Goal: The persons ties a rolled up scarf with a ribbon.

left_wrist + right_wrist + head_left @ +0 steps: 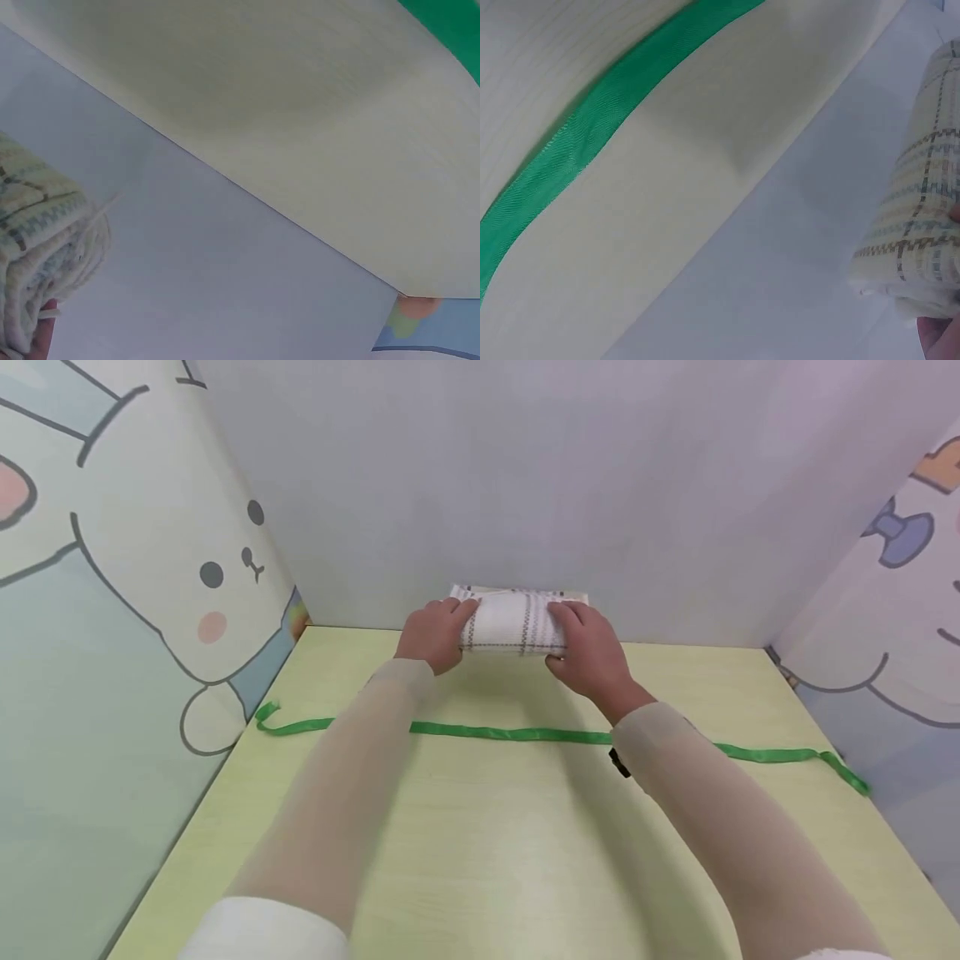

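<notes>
Near back wall (525, 485) | hands (435, 633) (592, 652) grip cloth bundle (504, 622) | wrist views crop it

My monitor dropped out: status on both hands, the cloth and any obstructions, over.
Left hand, right hand: each grips one end of the bundled cloth. Cloth is up off the table. Green ribbon across the table, clear of both hands.

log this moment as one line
left hand: grips checked cloth at left end; right hand: grips right end; cloth: held above table; green ribbon: lies across table
</notes>
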`<action>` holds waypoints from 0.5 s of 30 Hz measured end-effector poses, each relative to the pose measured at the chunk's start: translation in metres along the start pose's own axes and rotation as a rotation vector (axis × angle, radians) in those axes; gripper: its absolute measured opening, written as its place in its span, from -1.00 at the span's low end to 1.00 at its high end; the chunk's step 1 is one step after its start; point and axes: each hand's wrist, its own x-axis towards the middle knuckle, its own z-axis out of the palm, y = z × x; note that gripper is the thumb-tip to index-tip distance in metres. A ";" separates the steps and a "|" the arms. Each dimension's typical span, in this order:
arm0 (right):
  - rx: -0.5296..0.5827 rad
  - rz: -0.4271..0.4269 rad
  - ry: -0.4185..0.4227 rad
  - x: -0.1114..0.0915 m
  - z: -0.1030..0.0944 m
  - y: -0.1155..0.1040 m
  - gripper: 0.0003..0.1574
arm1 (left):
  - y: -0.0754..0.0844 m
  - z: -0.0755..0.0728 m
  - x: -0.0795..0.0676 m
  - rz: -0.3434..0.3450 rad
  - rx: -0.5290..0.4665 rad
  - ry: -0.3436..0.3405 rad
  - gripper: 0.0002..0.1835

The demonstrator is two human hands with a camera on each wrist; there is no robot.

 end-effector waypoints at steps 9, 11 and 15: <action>-0.009 -0.226 0.197 -0.013 -0.018 0.009 -0.13 | 0.002 -0.017 -0.010 0.069 -0.018 0.030 -0.29; 0.003 -0.289 0.249 -0.016 -0.022 0.013 -0.14 | 0.004 -0.022 -0.012 0.086 -0.029 0.044 -0.31; 0.041 -0.421 0.356 -0.022 -0.030 0.016 -0.19 | 0.004 -0.031 -0.017 0.121 -0.052 0.070 -0.33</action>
